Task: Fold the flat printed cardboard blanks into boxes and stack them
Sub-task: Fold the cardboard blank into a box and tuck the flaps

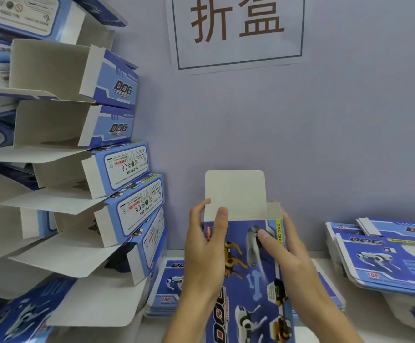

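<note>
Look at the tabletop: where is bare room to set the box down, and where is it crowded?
Bare white table shows between the held box and the right-hand pile of flat blanks, and at the near right edge. Crowded: the stack of folded boxes fills the left, and more flat blanks lie beside the left hand.

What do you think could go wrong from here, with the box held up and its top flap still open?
The tall flap stands unfolded above the box that the left hand and right hand grip; tucking it carelessly could crease it. The stack of folded boxes at the left leans with flaps hanging open, so adding one roughly may topple it.
</note>
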Demonstrator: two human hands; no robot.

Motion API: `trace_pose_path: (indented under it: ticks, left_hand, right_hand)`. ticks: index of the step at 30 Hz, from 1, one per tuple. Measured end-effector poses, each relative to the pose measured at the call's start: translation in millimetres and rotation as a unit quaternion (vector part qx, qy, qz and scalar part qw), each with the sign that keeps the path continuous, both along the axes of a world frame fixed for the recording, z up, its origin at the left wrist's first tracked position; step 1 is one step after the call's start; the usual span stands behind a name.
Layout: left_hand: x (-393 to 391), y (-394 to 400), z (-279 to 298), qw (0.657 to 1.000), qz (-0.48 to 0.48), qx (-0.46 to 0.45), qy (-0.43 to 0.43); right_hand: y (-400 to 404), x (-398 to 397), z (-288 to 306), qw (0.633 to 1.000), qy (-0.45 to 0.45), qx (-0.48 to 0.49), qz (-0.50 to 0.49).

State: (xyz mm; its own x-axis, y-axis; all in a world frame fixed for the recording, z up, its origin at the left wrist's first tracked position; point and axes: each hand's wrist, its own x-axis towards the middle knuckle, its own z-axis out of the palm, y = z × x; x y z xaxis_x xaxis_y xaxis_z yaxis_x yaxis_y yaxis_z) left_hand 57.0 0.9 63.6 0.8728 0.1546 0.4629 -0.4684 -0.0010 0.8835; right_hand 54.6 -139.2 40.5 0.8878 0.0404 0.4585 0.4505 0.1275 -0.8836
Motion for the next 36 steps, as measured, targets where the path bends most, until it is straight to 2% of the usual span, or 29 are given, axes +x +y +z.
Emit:
trace_pose_path:
  ticks: [5, 11, 17, 20, 24, 32, 34, 36]
  left_hand:
    - [-2, 4, 3, 0.998, 0.007, -0.026, 0.054]
    - [-1, 14, 8, 0.993, -0.032, 0.022, 0.113]
    - [-3, 8, 8, 0.98, -0.044, -0.102, 0.163]
    - [0, 9, 8, 0.973, -0.085, -0.119, 0.178]
    - [-1, 8, 9, 0.98, -0.081, -0.108, 0.147]
    - [1, 3, 4, 0.998, 0.036, -0.041, -0.024]
    - [-2, 2, 2, 0.995, 0.064, -0.047, -0.061]
    - [0, 3, -3, 0.991, 0.082, -0.081, -0.062]
  right_hand:
    - [4, 7, 12, 0.999, 0.012, -0.003, -0.041]
    - [5, 3, 11, 0.991, 0.07, -0.041, -0.109]
    - [1, 8, 6, 0.992, 0.082, -0.024, -0.091]
    - [-1, 12, 4, 0.987, 0.121, 0.054, -0.096]
    - [-2, 12, 8, 0.991, 0.12, 0.058, -0.024]
    - [0, 11, 2, 0.993, 0.068, 0.084, -0.044]
    - [-2, 8, 1, 0.993, 0.058, 0.088, -0.045]
    - [-4, 7, -2, 0.992, 0.055, 0.109, -0.038]
